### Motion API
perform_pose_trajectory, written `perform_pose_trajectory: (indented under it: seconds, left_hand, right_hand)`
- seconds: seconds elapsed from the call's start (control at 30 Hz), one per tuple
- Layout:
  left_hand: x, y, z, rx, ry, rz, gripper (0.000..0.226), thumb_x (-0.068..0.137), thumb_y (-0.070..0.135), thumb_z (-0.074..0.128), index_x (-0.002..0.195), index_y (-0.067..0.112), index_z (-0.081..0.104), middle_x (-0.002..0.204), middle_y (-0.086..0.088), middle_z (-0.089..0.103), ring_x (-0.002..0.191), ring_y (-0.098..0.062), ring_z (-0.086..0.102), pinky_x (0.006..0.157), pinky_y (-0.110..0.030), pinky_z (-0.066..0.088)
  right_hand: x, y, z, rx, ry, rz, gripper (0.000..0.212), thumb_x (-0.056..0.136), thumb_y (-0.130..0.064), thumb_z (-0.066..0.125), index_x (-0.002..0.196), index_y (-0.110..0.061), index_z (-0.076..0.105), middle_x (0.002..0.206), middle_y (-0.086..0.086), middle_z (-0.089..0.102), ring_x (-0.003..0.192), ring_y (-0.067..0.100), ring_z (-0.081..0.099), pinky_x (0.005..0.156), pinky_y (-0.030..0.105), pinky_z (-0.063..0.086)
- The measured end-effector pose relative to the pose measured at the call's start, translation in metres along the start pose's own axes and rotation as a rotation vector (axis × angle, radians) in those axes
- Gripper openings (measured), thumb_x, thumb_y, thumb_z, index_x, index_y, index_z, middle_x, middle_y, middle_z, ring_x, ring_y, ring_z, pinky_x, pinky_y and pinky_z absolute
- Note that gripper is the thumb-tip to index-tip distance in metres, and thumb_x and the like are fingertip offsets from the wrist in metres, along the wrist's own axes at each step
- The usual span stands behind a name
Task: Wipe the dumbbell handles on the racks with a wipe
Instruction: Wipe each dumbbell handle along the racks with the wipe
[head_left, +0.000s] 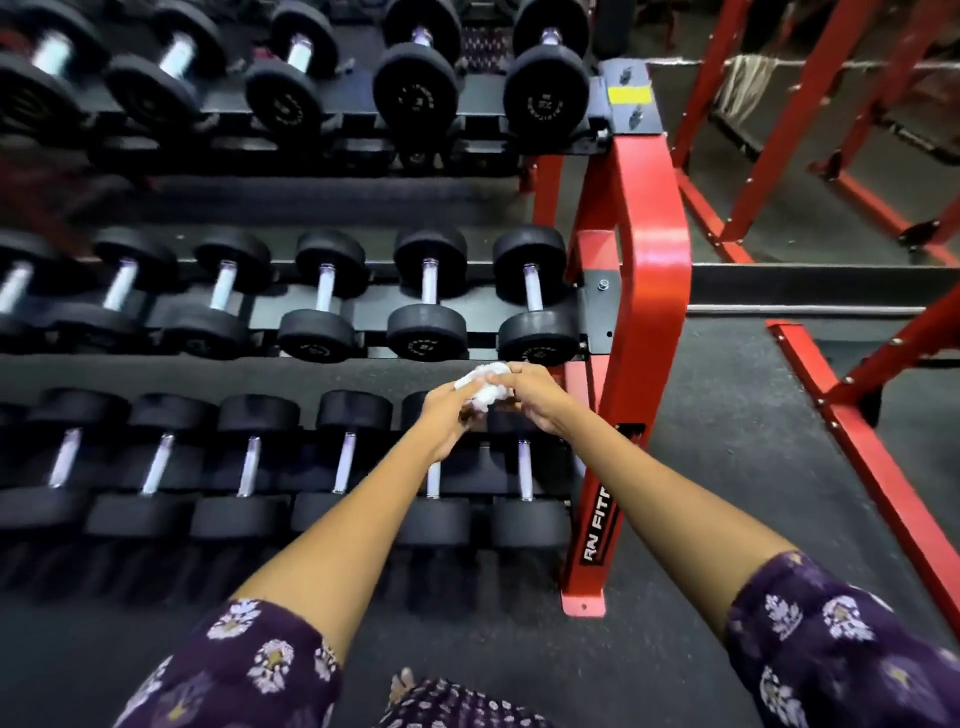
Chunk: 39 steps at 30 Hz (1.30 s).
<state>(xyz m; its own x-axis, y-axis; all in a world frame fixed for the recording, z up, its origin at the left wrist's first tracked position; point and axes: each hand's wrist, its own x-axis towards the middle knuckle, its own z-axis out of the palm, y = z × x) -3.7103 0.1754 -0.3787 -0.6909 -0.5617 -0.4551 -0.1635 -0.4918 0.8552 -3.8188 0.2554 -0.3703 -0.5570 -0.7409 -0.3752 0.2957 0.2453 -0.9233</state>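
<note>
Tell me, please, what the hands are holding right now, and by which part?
Both hands hold one crumpled white wipe: the left hand pinches its left side, the right hand its right side, above the bottom rack.

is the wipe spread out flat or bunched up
Bunched up: the white wipe is a crumpled wad, pinched between the left hand and right hand above the bottom rack.

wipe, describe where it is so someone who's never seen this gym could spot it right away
Find the red upright at the right end of the three-tier dumbbell rack. Just left of it, in front of the gap between the middle and bottom tiers, the left hand and right hand meet. The wipe is the crumpled white wad pinched between them, the only white thing among black dumbbells.
</note>
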Motion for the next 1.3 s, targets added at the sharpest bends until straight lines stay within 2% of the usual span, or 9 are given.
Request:
perform_pose_trajectory:
  seconds: [0.17,0.27,0.4,0.5,0.67,0.73,0.9,1.1,1.3]
  left_hand:
    - [-0.031,0.017,-0.062,0.037,0.079,0.008,0.011,0.094,0.010,0.057,0.100,0.003,0.063,0.065,0.000,0.065,0.048,-0.004,0.056,0.056,-0.019,0.045]
    - [-0.058,0.029,-0.107,-0.027,0.215,0.069,0.044,0.074,0.015,0.073,0.111,-0.005,0.061,0.084,-0.014,0.058,0.056,-0.012,0.054,0.047,-0.018,0.044]
    - [-0.092,0.037,-0.184,-0.092,0.386,0.134,0.013,0.086,-0.006,0.060,0.077,0.004,0.055,0.069,-0.010,0.058,0.052,-0.012,0.055,0.043,-0.019,0.040]
    - [-0.123,0.039,-0.240,-0.107,0.449,0.161,0.008,0.088,-0.001,0.060,0.096,-0.003,0.058,0.084,-0.017,0.059,0.059,-0.015,0.056,0.048,-0.022,0.041]
    - [-0.198,0.042,-0.331,-0.139,0.452,0.147,0.056,0.083,0.007,0.066,0.137,0.007,0.048,0.092,-0.014,0.063,0.055,-0.011,0.053,0.052,-0.021,0.044]
    - [-0.227,0.041,-0.369,-0.116,0.499,0.132,0.039,0.094,0.009,0.056,0.132,-0.002,0.054,0.079,-0.010,0.060,0.055,-0.010,0.055,0.055,-0.019,0.048]
    - [-0.290,0.039,-0.455,-0.278,0.625,0.193,0.036,0.097,0.010,0.048,0.129,-0.005,0.053,0.105,-0.019,0.061,0.082,-0.020,0.063,0.074,-0.026,0.055]
    - [-0.349,0.030,-0.528,-0.470,0.841,0.335,0.015,0.089,0.005,0.053,0.083,0.016,0.061,0.079,-0.005,0.059,0.066,-0.013,0.061,0.064,-0.025,0.048]
    - [-0.362,0.022,-0.600,-0.486,1.098,0.325,0.021,0.096,-0.003,0.047,0.090,0.017,0.048,0.089,-0.005,0.052,0.073,-0.016,0.055,0.052,-0.025,0.052]
  right_hand:
    - [0.007,-0.006,0.061,-0.116,-0.121,0.010,0.009,0.082,-0.009,0.066,0.073,-0.011,0.064,0.064,0.000,0.063,0.061,0.012,0.056,0.056,0.021,0.045]
    - [0.009,-0.011,0.110,-0.218,-0.255,0.038,0.034,0.076,-0.009,0.072,0.055,-0.017,0.047,0.053,-0.003,0.051,0.054,0.012,0.047,0.055,0.022,0.037]
    - [0.004,-0.008,0.200,-0.264,-0.429,0.034,0.036,0.074,0.000,0.070,0.057,-0.015,0.042,0.060,0.004,0.046,0.060,0.016,0.048,0.052,0.020,0.043]
    - [-0.006,-0.003,0.268,-0.225,-0.479,0.034,0.028,0.078,0.006,0.064,0.062,-0.011,0.047,0.057,0.002,0.052,0.049,0.010,0.053,0.047,0.018,0.046]
    - [-0.030,0.015,0.391,-0.294,-0.649,0.035,0.026,0.085,0.001,0.058,0.064,-0.012,0.048,0.061,0.005,0.048,0.047,0.012,0.049,0.044,0.021,0.042]
    - [-0.043,0.022,0.439,-0.330,-0.735,0.034,0.023,0.086,-0.005,0.060,0.067,-0.013,0.051,0.062,0.004,0.050,0.043,0.007,0.051,0.042,0.018,0.043]
    - [-0.065,0.034,0.542,-0.321,-0.958,0.091,0.008,0.080,-0.007,0.069,0.082,-0.006,0.061,0.079,0.012,0.063,0.061,0.016,0.061,0.056,0.024,0.050]
    - [-0.088,0.049,0.647,-0.301,-1.011,0.208,0.031,0.077,0.005,0.066,0.098,-0.016,0.055,0.083,0.003,0.061,0.063,0.010,0.056,0.057,0.019,0.047]
    - [-0.099,0.077,0.734,-0.490,-0.955,-0.414,0.025,0.071,-0.013,0.077,0.073,-0.025,0.055,0.089,0.000,0.056,0.073,0.006,0.047,0.064,0.012,0.038]
